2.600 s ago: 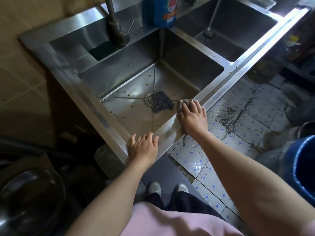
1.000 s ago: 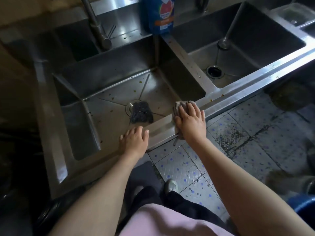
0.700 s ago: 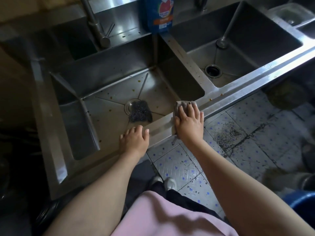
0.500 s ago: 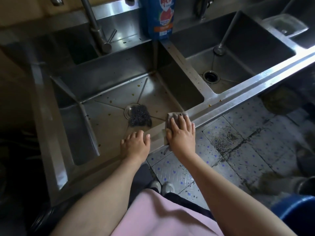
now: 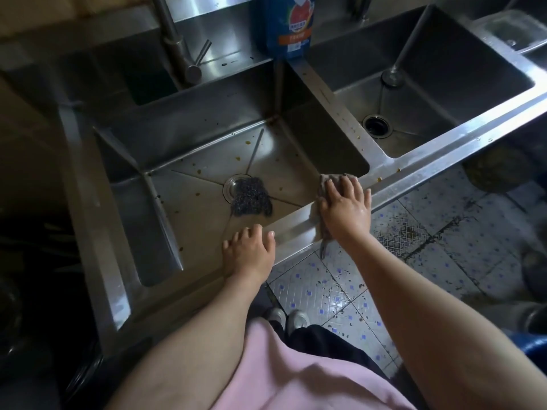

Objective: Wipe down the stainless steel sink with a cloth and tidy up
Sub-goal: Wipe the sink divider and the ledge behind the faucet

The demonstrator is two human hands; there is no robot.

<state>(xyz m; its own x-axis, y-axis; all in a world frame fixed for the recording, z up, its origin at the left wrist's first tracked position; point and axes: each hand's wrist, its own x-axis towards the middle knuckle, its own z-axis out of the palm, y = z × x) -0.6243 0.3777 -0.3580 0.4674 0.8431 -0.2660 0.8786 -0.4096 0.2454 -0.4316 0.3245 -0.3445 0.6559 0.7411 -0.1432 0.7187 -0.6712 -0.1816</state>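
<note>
While the left hand [image 5: 248,253] rests on the sink's [image 5: 293,229] smooth front rim, fingers relaxed and holding nothing, the right hand [image 5: 346,208] just beside it has its grip spread flat, pressing a limp grey-brown cloth [image 5: 327,182] onto that rim. Wiping looks barely begun: brown specks dot the creased steel basin floor [image 5: 201,220], and a dark wiry scourer [image 5: 251,199] covers the round drain [image 5: 231,184]. A blue plastic bottle [image 5: 285,28] stands farthest back.

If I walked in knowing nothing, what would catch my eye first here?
First, the right hand pressing a cloth flat on the sink rim, with the left hand resting beside it. Next, the dark scrubber lying on the drain in the speckled basin.
</note>
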